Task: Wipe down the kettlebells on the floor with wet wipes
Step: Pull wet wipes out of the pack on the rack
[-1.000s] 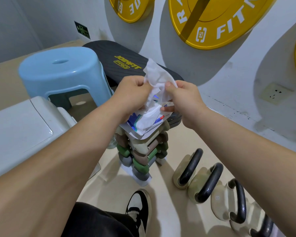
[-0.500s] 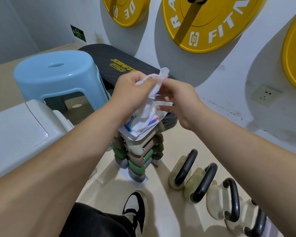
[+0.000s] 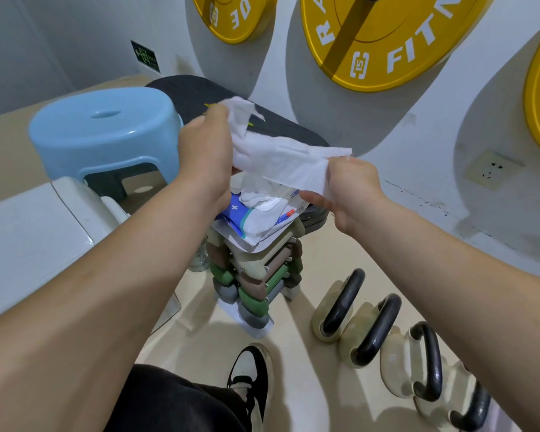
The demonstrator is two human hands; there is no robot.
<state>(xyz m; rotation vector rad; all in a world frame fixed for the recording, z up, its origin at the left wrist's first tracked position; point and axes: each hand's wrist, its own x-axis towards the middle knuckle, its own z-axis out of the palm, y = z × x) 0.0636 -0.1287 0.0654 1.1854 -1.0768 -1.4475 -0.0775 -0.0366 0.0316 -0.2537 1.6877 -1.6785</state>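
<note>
**Wet wipe stretched between 2 hands above the pack**

The left hand has its fingers curled round one end of a white wet wipe, with a loose corner of the sheet sticking up past the knuckles. The right hand pinches the other end between thumb and fingers. The wipe is pulled out into a wrinkled band between them, held in the air and touching nothing else that can be made out.

Directly under it lies the wipes pack, white with blue and red print, on the top of a dumbbell rack stacked with green, brown, cream and grey weights. More white sheet bunches out of the pack's opening; whether it joins the held wipe cannot be told.

The kettlebells stand in a row on the floor to the right of the rack, near the wall: cream bodies, 4 black handles showing, the last one cut off by the bottom right corner of the view. Neither hand touches them.

A blue stool stands left of the rack, with a black board behind it. Yellow weight plates hang on the wall, and a black and white shoe is planted on the floor just below the rack.
</note>
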